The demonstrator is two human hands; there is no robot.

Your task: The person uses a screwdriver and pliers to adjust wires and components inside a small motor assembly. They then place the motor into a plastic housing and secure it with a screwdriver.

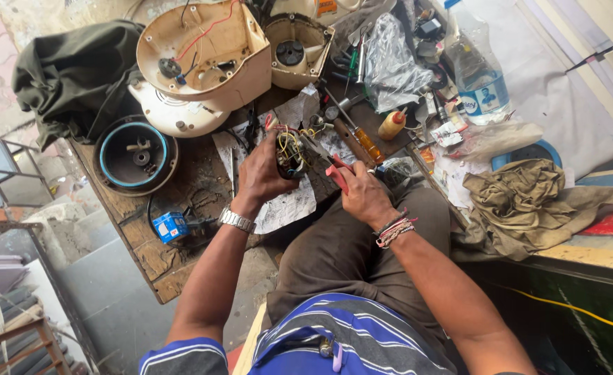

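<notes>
My left hand [261, 173] grips a small electric motor [292, 154] with yellow and copper wires, held just above the wooden workbench [155, 258]. My right hand [363, 196] holds red-handled pliers [335, 171] whose jaws point at the motor's right side. A metal watch sits on my left wrist, and thread bracelets are on my right wrist. Torn paper [291, 203] lies under the motor.
Cream plastic appliance housings [209, 52] stand at the back, with a black round part with a blue ring [135, 155] to the left. A dark cloth [77, 73], orange-handled screwdriver [363, 141], small glue bottle [393, 125], water bottle [478, 69], blue box [171, 226] and crumpled rag [528, 201] surround the workspace.
</notes>
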